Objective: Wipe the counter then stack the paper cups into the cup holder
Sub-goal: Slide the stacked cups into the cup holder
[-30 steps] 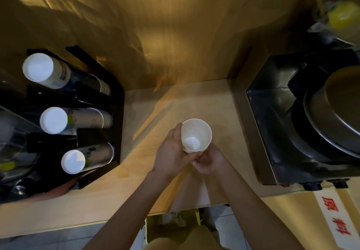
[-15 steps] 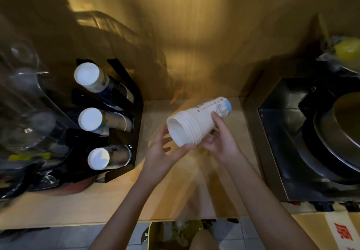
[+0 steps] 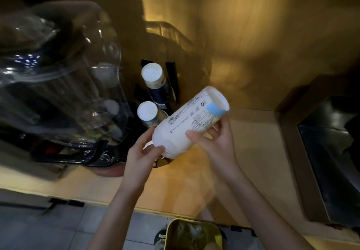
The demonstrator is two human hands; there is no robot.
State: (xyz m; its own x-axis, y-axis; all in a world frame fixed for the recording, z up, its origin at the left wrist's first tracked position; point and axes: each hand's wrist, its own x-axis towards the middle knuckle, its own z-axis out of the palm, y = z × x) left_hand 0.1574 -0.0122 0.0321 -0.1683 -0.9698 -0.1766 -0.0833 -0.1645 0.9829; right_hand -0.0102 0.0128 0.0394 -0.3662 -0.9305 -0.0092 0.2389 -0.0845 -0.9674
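Observation:
A stack of white paper cups (image 3: 187,125) with black print and a blue patch is held tilted, bottom end up and to the right, rims down and to the left. My left hand (image 3: 144,152) grips the rim end from below. My right hand (image 3: 212,140) wraps the middle of the stack. The stack hangs just in front of the black cup holder (image 3: 172,78), where two cup stacks (image 3: 152,73) (image 3: 147,111) point upward. The holder's nearest slot is hidden behind the stack and my hands.
Large clear plastic containers (image 3: 58,86) crowd the left on a dark tray. The wooden counter (image 3: 253,152) runs to a metal machine (image 3: 331,152) on the right. A yellow bin (image 3: 192,234) sits on the floor below the counter edge.
The cup stack went from upright with its mouth toward me to tipped on its side, and moved left toward the holder. My view swung left, bringing the clear containers in.

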